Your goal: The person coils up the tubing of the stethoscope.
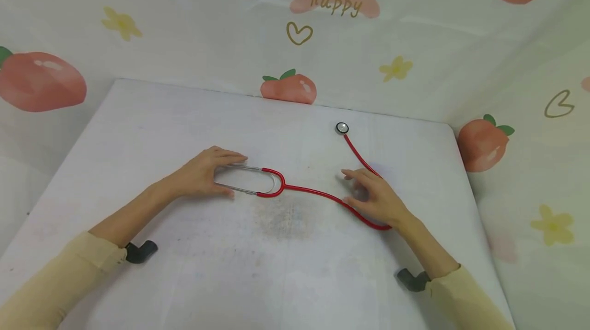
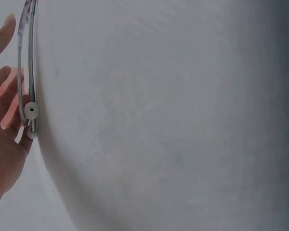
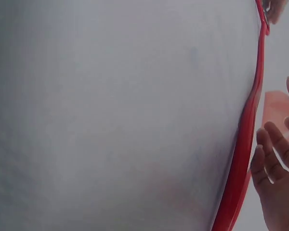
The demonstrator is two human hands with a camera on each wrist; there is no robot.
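Observation:
A stethoscope with red tubing [image 1: 313,190] lies across the white table. Its round chest piece [image 1: 342,128] faces up toward the back edge. Around the metal ear tubes [image 1: 239,189] my left hand [image 1: 203,173] is spread, thumb on the near side and fingers on the far side. The left wrist view shows a pale eartip [image 2: 32,110] beside the loosely extended fingers; whether they touch it I cannot tell. Over the bend of the tubing my right hand [image 1: 375,198] hovers with relaxed fingers, holding nothing. That hand hides part of the tubing in the head view.
The white table [image 1: 276,279] has a greyish stain in its middle. Behind it and to the right hangs a pale cloth [image 1: 207,38] printed with peaches, flowers and hearts. Dark wrist-camera pieces [image 1: 142,251] stick out by both sleeves.

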